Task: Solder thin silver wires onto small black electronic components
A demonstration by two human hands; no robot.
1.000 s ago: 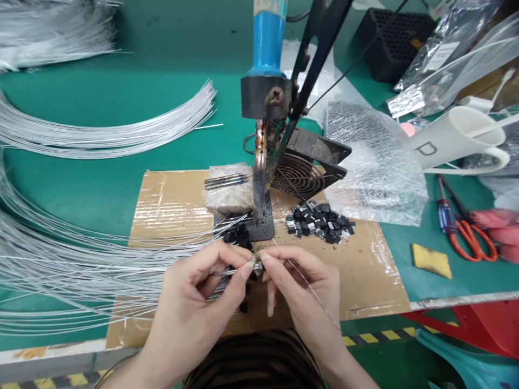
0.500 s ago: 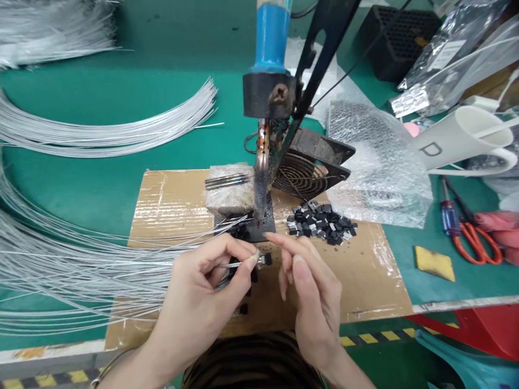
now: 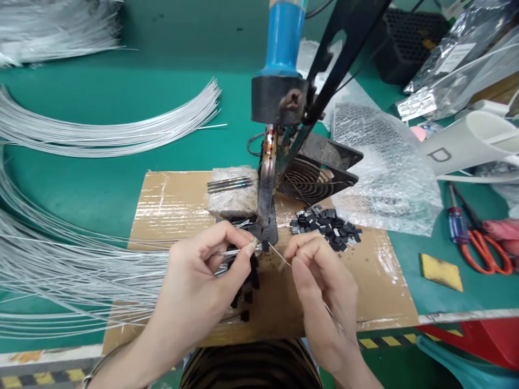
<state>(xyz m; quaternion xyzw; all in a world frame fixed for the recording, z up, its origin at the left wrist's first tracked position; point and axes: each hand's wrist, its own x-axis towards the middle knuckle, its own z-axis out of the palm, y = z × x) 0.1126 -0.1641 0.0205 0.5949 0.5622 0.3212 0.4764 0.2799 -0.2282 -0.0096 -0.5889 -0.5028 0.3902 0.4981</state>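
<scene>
My left hand [image 3: 208, 273] pinches the end of a grey wire between thumb and forefinger. On that end sits a small black-and-metal connector [image 3: 265, 246], just below the tip of a blue-handled soldering iron [image 3: 266, 189] fixed in a stand. My right hand [image 3: 322, 292] is closed on a thin strand of solder wire [image 3: 279, 254], whose near end reaches the connector. Whether connector and iron touch, I cannot tell. Beneath my left hand, several wires with black connectors [image 3: 244, 316] lie on the cardboard [image 3: 284, 319], partly hidden.
A pile of loose black connectors [image 3: 326, 226] lies right of the iron. Behind it stand a black fan [image 3: 316, 173] and bubble wrap [image 3: 385, 167]. Wire bundles [image 3: 121, 138] spread leftward. Orange-handled scissors [image 3: 486, 254], a yellow sponge [image 3: 441, 272] and a white mug [image 3: 466, 143] are at right.
My right hand has gone from stretched fingers to a pinch, with the solder wire now showing at the connector. The connector has risen slightly toward the iron's tip. The view has shifted a little.
</scene>
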